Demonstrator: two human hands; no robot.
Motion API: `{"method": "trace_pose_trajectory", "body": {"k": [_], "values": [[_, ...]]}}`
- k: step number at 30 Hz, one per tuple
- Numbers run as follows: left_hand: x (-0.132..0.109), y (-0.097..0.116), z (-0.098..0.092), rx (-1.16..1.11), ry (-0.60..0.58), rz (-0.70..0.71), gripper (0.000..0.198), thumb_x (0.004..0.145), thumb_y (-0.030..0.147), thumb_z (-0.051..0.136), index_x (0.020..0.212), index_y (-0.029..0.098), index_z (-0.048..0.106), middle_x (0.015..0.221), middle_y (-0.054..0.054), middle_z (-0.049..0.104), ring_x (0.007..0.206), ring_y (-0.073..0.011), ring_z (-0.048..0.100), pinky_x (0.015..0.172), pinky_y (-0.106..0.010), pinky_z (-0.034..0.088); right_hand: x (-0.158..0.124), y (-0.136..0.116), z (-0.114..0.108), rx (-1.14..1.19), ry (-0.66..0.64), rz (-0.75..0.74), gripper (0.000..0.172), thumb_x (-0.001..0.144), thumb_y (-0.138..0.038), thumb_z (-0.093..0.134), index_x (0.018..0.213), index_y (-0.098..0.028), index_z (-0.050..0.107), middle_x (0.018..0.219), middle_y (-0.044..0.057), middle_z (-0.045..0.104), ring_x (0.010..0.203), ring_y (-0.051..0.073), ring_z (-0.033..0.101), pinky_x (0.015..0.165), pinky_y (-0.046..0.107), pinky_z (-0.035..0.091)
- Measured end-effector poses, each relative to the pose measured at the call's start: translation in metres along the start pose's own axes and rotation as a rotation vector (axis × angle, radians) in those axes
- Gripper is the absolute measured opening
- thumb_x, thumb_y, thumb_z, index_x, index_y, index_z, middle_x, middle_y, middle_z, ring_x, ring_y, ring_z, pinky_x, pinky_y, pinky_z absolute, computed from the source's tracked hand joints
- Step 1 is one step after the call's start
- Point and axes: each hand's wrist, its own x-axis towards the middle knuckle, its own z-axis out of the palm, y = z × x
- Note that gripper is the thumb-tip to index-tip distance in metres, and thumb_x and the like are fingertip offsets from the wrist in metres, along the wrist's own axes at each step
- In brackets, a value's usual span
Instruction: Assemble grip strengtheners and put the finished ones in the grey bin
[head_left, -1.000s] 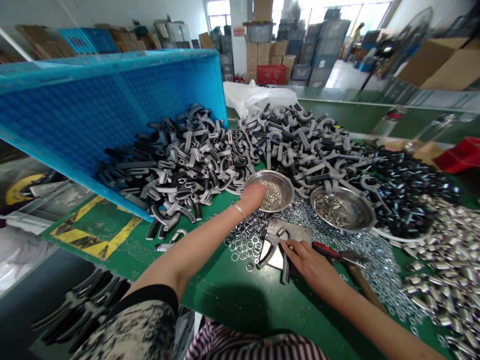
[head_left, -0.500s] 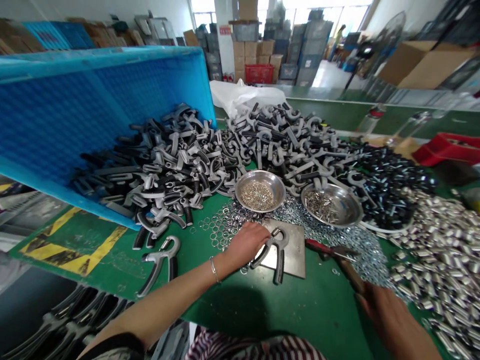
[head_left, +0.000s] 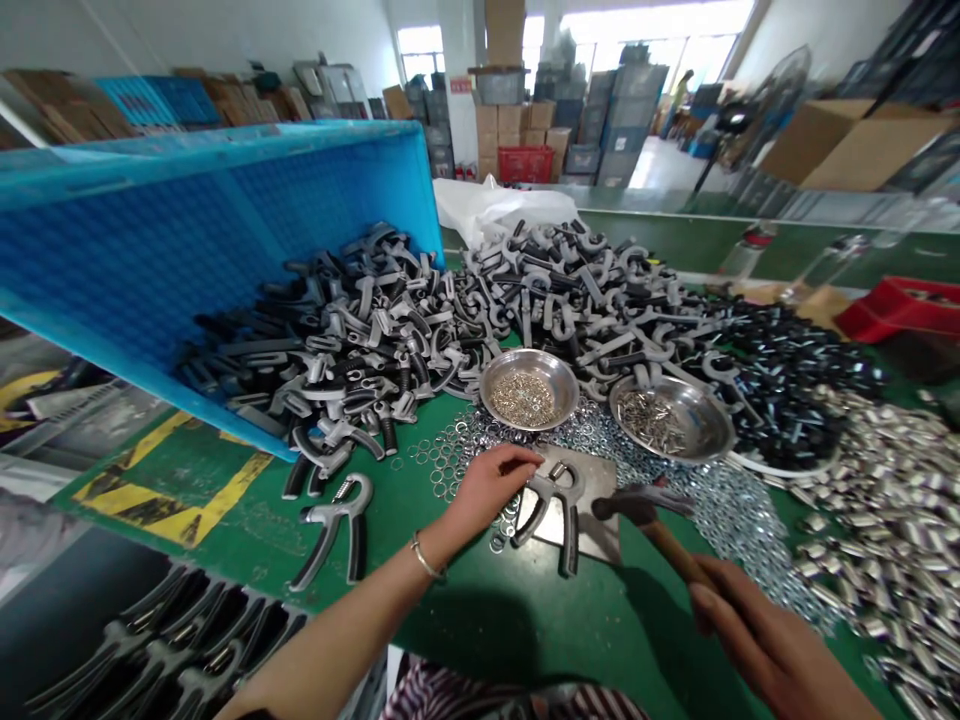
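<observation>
My left hand (head_left: 486, 482) rests on the green table with its fingers pinched at the top of a grey hand gripper (head_left: 553, 505), which lies on a small metal plate (head_left: 600, 480). My right hand (head_left: 757, 640) is wrapped round the wooden handle of a hammer (head_left: 651, 520). The hammer's dark head hangs just right of the hand gripper, above the plate. Loose metal rings (head_left: 457, 455) lie under and beside my left hand.
Two steel bowls, one of small nuts (head_left: 529, 388) and one of pins (head_left: 671, 418), stand behind the plate. A tipped blue crate (head_left: 187, 230) spills grey handle parts (head_left: 390, 320). One finished hand gripper (head_left: 334, 525) lies at left. Silver sleeves (head_left: 892, 500) are heaped at right.
My left hand came from the nut bowl to the hand gripper's top. My right hand left the gripper, took the hammer from the table and lifted its head over the plate.
</observation>
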Motion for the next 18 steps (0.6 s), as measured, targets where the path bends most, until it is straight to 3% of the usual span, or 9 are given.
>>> {"method": "trace_pose_trajectory", "body": {"k": [2, 4, 7, 10, 12, 15, 18], "values": [[0.001, 0.0, -0.005, -0.074, 0.002, -0.059, 0.013, 0.086, 0.024, 0.065, 0.094, 0.019, 0.073, 0.095, -0.004, 0.072, 0.091, -0.0173, 0.065, 0.085, -0.029, 0.049, 0.02, -0.028, 0.006, 0.077, -0.053, -0.028, 0.039, 0.097, -0.053, 0.039, 0.121, -0.028, 0.057, 0.096, 0.006, 0.076, 0.079, 0.022, 0.073, 0.066, 0.027, 0.057], [0.0, -0.001, -0.013, -0.154, 0.012, -0.111, 0.016, 0.083, 0.027, 0.068, 0.095, 0.018, 0.072, 0.095, -0.005, 0.071, 0.09, -0.0169, 0.065, 0.085, -0.029, 0.049, 0.036, -0.039, 0.013, 0.074, -0.044, -0.047, 0.042, 0.099, -0.05, 0.034, 0.127, -0.025, 0.053, 0.102, 0.009, 0.074, 0.082, 0.024, 0.072, 0.07, 0.031, 0.055], [-0.001, -0.003, -0.023, -0.27, 0.043, -0.187, 0.023, 0.077, 0.029, 0.074, 0.096, 0.017, 0.067, 0.092, -0.004, 0.071, 0.088, -0.016, 0.065, 0.085, -0.029, 0.05, 0.055, -0.034, 0.024, 0.007, -0.154, -0.04, 0.043, 0.096, -0.053, 0.037, 0.112, -0.021, 0.06, 0.096, 0.012, 0.074, 0.075, 0.028, 0.07, 0.069, 0.038, 0.053], [0.004, -0.002, -0.023, -0.232, -0.023, -0.226, 0.021, 0.078, 0.031, 0.074, 0.091, 0.016, 0.066, 0.088, -0.003, 0.071, 0.083, -0.0155, 0.065, 0.081, -0.028, 0.051, 0.06, -0.024, 0.03, 0.204, -0.295, 0.06, 0.041, 0.094, -0.058, 0.041, 0.096, -0.022, 0.061, 0.079, 0.007, 0.07, 0.07, 0.024, 0.067, 0.065, 0.034, 0.051], [0.012, 0.0, -0.014, -0.115, -0.114, -0.185, 0.016, 0.083, 0.031, 0.069, 0.09, 0.017, 0.067, 0.086, -0.003, 0.071, 0.08, -0.0157, 0.065, 0.077, -0.027, 0.051, 0.055, -0.022, 0.031, 0.473, -0.291, 0.226, 0.041, 0.092, -0.061, 0.043, 0.098, -0.024, 0.059, 0.068, 0.001, 0.063, 0.058, 0.018, 0.061, 0.054, 0.027, 0.048], [0.029, 0.001, 0.01, 0.228, -0.19, 0.02, 0.014, 0.09, 0.027, 0.059, 0.092, 0.017, 0.068, 0.092, -0.005, 0.071, 0.087, -0.0187, 0.065, 0.081, -0.03, 0.049, 0.04, -0.024, 0.038, 0.824, -0.201, 0.471, 0.045, 0.087, -0.067, 0.051, 0.104, -0.025, 0.055, 0.055, -0.008, 0.048, 0.036, 0.01, 0.037, 0.033, 0.021, 0.03], [0.045, -0.001, 0.036, 0.576, -0.212, 0.146, 0.02, 0.095, 0.025, 0.052, 0.094, 0.016, 0.069, 0.097, -0.009, 0.07, 0.092, -0.0224, 0.064, 0.086, -0.033, 0.047, 0.026, -0.024, 0.048, 0.992, -0.095, 0.564, 0.049, 0.083, -0.068, 0.057, 0.106, -0.025, 0.053, 0.053, -0.01, 0.044, 0.034, 0.006, 0.027, 0.03, 0.017, 0.024]]}}
